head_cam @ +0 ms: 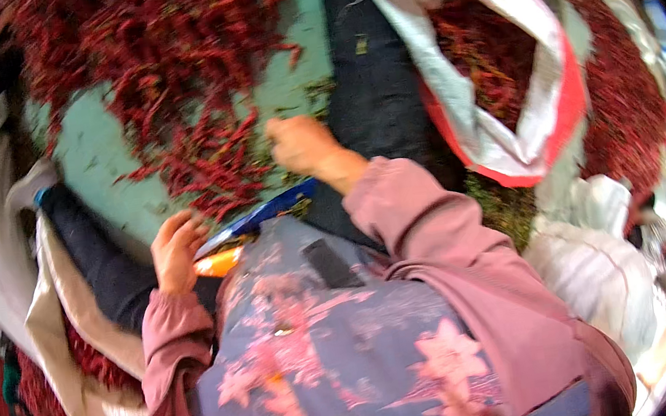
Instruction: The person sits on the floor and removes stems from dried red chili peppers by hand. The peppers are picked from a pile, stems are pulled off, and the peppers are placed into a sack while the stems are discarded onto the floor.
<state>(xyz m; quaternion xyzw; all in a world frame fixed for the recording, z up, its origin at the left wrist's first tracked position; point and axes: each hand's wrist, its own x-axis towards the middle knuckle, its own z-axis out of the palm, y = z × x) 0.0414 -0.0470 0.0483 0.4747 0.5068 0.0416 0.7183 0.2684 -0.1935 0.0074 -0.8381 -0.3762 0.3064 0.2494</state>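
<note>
Dried red chili peppers (178, 57) lie heaped on a pale green surface (86, 134) before me, the nearest ones reaching almost to my lap. My left hand (176, 249) is at the near edge of this heap with its fingers curled; blur hides whether anything is in them. To the right of the peppers, my right hand (302, 145) hovers beside my dark trouser leg (374, 68). Its fingers are drawn into a fist, and I cannot make out anything inside it. Loose stems and bits (317, 92) are scattered near that hand.
An open white sack with a red band (561, 105) holds chilies at my right. Beyond it lies another chili pile (616, 85). A stuffed white sack (591, 274) sits lower right. At left are another person's leg (93, 248) and a beige sack (76, 378).
</note>
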